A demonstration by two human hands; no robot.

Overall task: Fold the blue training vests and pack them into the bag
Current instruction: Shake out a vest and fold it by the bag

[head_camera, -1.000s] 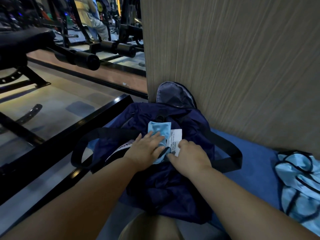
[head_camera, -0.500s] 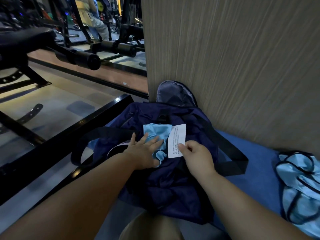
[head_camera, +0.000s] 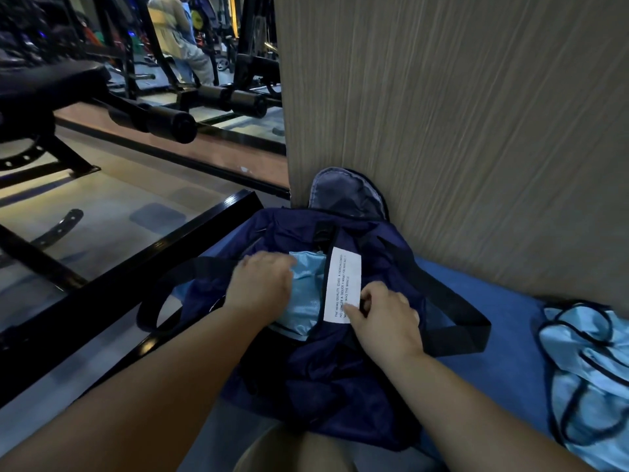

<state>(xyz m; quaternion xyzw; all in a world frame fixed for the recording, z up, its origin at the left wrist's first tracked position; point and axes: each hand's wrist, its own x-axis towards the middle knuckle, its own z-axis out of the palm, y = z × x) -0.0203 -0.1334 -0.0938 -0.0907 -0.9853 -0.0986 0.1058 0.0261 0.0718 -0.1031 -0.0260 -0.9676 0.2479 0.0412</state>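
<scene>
Since a second ago we have drawn the mouth of the navy bag (head_camera: 326, 376) wider: the white label (head_camera: 343, 287), which lay half under our fingers, now stands out full and upright along the right lip, and more of the folded light-blue vest (head_camera: 306, 294) shows between our hands. We read that as the vest being down inside the opening, so this one looks nearly packed. Our left hand (head_camera: 260, 287) is curled with its fingers bent over the left lip, just beside the vest; whether they pinch the cloth we cannot tell, since the hand is blurred. Our right hand (head_camera: 384, 315) is closed, thumb and fingertips pinching the lower corner of the label. Another vest (head_camera: 592, 379) lies unfolded, well to the right of our right fingers, on the blue mat (head_camera: 493, 301). Beyond the fingertips the wood-grain panel (head_camera: 442, 114) stands close behind the bag, and left of our left fingers runs a black bar (head_camera: 136, 267); the freest room is to the right, over the mat.
</scene>
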